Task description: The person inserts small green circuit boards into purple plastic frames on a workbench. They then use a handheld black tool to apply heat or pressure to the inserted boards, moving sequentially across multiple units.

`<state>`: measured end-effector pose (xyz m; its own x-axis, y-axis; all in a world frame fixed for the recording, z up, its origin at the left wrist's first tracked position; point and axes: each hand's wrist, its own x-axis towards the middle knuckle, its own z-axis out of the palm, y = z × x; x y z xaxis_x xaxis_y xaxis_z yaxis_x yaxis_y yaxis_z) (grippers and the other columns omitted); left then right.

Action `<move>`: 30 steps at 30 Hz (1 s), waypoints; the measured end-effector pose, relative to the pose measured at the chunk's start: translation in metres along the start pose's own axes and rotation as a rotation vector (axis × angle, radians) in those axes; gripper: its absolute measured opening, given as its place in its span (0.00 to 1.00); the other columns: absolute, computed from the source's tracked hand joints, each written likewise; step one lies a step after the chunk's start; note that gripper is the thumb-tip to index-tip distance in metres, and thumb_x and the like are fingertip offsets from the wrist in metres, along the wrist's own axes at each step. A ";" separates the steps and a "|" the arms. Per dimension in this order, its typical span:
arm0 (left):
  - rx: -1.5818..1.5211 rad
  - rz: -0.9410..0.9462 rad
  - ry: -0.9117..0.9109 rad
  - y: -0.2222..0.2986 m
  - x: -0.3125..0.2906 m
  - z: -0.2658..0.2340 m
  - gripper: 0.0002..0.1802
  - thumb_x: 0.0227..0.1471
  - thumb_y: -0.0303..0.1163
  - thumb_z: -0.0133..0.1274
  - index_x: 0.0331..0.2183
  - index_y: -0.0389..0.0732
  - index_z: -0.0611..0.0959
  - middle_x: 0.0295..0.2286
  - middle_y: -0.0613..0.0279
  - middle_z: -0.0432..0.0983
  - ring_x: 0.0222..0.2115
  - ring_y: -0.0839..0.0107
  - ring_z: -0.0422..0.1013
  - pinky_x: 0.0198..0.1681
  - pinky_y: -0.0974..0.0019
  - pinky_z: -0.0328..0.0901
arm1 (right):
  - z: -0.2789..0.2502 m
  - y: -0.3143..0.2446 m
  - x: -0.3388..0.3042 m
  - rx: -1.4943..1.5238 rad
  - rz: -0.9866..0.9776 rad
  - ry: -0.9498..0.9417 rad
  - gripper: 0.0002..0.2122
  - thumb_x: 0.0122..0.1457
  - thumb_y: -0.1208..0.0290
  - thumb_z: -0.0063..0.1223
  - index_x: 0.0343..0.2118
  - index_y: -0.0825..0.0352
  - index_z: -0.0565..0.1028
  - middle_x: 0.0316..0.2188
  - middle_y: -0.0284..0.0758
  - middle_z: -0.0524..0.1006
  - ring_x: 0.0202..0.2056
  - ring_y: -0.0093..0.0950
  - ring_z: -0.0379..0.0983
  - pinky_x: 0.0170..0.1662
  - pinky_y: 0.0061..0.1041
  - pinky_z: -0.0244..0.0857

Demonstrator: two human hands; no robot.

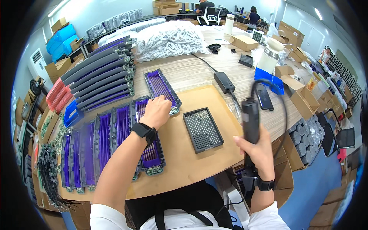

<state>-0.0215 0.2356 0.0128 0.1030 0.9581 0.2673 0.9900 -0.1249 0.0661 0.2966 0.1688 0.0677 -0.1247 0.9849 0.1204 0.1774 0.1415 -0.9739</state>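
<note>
My left hand (156, 111) is closed at the near left edge of a long grey housing with a purple ribbed inside (158, 81), its fingers bent over the rim and the fingertips partly hidden. This housing lies slanted on the table. In my right hand (261, 153) is a black electric screwdriver (251, 120), held upright with my fingers wrapped round it and a cable looping from its top. Between the hands sits a black perforated tray (203, 130) with small screws gathered at its far end. More purple housings (104, 140) stand in a row beneath and left of my left forearm.
Grey curved covers (101, 73) are stacked at the back left, beside a heap of white cables (168, 40). A black power adapter (224, 82), a phone (264, 97), a blue bin (269, 79) and a white bottle (268, 57) stand to the right. Farther right are open cartons (299, 94).
</note>
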 end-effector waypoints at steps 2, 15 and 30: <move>-0.003 -0.023 -0.049 0.007 -0.002 -0.008 0.06 0.38 0.22 0.57 0.25 0.39 0.81 0.33 0.54 0.73 0.41 0.56 0.70 0.44 0.54 0.64 | 0.001 0.010 0.008 -0.092 0.060 -0.042 0.20 0.47 0.76 0.65 0.44 0.72 0.71 0.21 0.30 0.73 0.17 0.17 0.67 0.20 0.20 0.63; -0.230 0.301 -0.235 0.042 -0.026 -0.024 0.17 0.40 0.18 0.57 0.38 0.35 0.81 0.38 0.54 0.74 0.45 0.55 0.70 0.49 0.58 0.66 | 0.018 0.005 0.003 -0.049 -0.033 0.009 0.16 0.48 0.77 0.64 0.40 0.71 0.71 0.21 0.30 0.73 0.18 0.16 0.67 0.21 0.19 0.61; -0.039 0.421 -0.027 0.101 -0.111 -0.041 0.02 0.39 0.26 0.54 0.22 0.40 0.78 0.24 0.60 0.72 0.33 0.63 0.70 0.35 0.63 0.65 | 0.019 -0.004 -0.018 0.105 -0.127 0.170 0.19 0.49 0.79 0.65 0.43 0.73 0.72 0.22 0.30 0.73 0.18 0.17 0.68 0.21 0.16 0.62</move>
<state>0.0631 0.1058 0.0293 0.5004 0.8279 0.2533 0.8568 -0.5156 -0.0072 0.2795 0.1490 0.0659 0.0287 0.9637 0.2655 0.0676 0.2632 -0.9624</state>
